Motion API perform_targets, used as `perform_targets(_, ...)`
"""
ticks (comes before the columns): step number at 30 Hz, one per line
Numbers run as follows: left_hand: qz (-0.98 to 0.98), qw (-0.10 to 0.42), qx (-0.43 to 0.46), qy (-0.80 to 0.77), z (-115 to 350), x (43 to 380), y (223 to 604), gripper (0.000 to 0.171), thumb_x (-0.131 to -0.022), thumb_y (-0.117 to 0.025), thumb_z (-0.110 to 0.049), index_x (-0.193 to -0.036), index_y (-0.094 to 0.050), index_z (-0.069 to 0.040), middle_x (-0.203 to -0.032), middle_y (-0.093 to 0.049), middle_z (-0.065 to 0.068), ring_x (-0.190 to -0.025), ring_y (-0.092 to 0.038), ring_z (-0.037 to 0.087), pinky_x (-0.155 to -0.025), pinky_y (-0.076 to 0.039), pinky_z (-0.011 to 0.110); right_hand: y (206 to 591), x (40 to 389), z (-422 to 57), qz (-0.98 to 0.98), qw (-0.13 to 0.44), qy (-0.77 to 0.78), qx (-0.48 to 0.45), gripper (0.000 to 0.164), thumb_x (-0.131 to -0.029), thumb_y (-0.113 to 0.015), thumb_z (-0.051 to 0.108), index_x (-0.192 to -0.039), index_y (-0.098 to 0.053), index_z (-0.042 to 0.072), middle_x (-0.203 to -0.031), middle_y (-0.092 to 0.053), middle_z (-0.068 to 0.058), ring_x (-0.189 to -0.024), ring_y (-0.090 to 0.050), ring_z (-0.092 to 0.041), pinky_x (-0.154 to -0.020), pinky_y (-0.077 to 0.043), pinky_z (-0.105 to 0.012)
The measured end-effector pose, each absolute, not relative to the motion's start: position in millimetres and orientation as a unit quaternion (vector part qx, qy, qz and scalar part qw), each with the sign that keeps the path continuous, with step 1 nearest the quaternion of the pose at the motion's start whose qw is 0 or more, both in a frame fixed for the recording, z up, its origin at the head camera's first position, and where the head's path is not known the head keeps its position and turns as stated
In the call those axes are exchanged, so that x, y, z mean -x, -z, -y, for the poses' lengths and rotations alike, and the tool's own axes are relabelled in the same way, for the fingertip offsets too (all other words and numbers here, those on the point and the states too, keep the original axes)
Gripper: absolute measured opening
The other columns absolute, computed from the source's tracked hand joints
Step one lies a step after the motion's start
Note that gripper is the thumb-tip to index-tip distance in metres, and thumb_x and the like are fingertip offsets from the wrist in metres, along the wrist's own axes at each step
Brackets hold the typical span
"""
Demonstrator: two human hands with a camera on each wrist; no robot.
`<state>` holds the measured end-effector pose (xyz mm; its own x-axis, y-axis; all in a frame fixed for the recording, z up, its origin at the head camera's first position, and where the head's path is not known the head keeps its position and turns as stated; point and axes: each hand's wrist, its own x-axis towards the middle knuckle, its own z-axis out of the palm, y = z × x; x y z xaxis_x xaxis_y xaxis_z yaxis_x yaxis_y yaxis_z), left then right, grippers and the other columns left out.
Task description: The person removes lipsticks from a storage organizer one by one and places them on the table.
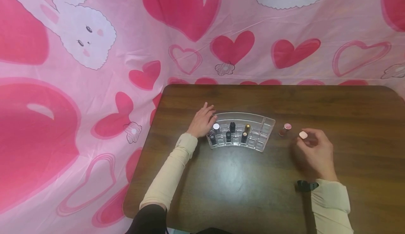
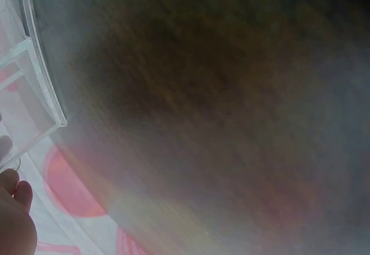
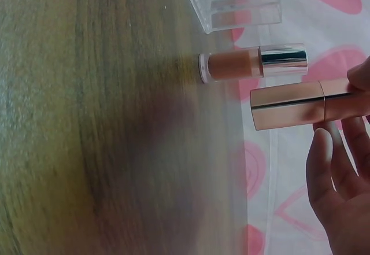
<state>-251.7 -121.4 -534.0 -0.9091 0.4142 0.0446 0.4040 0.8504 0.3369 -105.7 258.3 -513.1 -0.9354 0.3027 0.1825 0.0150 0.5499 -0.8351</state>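
Note:
My right hand (image 1: 319, 153) pinches a rose-gold lipstick tube (image 3: 289, 104) near its upper end, holding it upright with its base off the table. Just left of it stands a lip tube with a peach-brown body and a shiny silver cap (image 3: 231, 64), apart from the hand. My left hand (image 1: 200, 121) lies at the left end of a clear curved organizer (image 1: 267, 128), fingers stretched out and touching its edge. Only part of that hand and a corner of the organizer (image 2: 43, 84) appear in the left wrist view. Several lipsticks stand in the organizer, among them a white-topped one (image 1: 216, 128) and a gold one (image 1: 248, 127).
The brown wooden table (image 1: 227, 184) has rounded corners. Beyond its far and left edges hangs a pink cloth (image 1: 126, 51) printed with hearts and rabbits. The organizer's compartments at its right end hold no lipsticks.

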Motion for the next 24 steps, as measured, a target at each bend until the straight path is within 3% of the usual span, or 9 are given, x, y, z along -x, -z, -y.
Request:
perform_targets(12,-0.961,0.015,-0.214,-0.172,122,251,534,0.053,-0.102,-0.031,-0.045,-0.136,-0.054,-0.011,-0.157,-0.034,0.003,-0.152,-0.01,0.022,-0.122,-0.018,0.04,514,108,-267,0.877,0.096,-0.451,0.135,0.044,-0.089,-0.068,0.023,-0.127,-0.054,0.004,-0.116,-0.054,-0.004,-0.085,-0.048,0.01,-0.071,-0.04,0.0)
perform_targets(24,-0.962,0.021,-0.209,-0.173,120,251,532,0.053,-0.101,-0.031,-0.046,-0.137,-0.053,-0.012,-0.157,-0.033,0.002,-0.152,-0.008,0.02,-0.122,-0.019,0.042,517,109,-270,0.878,0.07,-0.446,0.159,0.048,-0.091,-0.066,0.028,-0.13,-0.052,0.006,-0.124,-0.054,-0.013,-0.083,-0.047,0.011,-0.067,-0.041,-0.003)
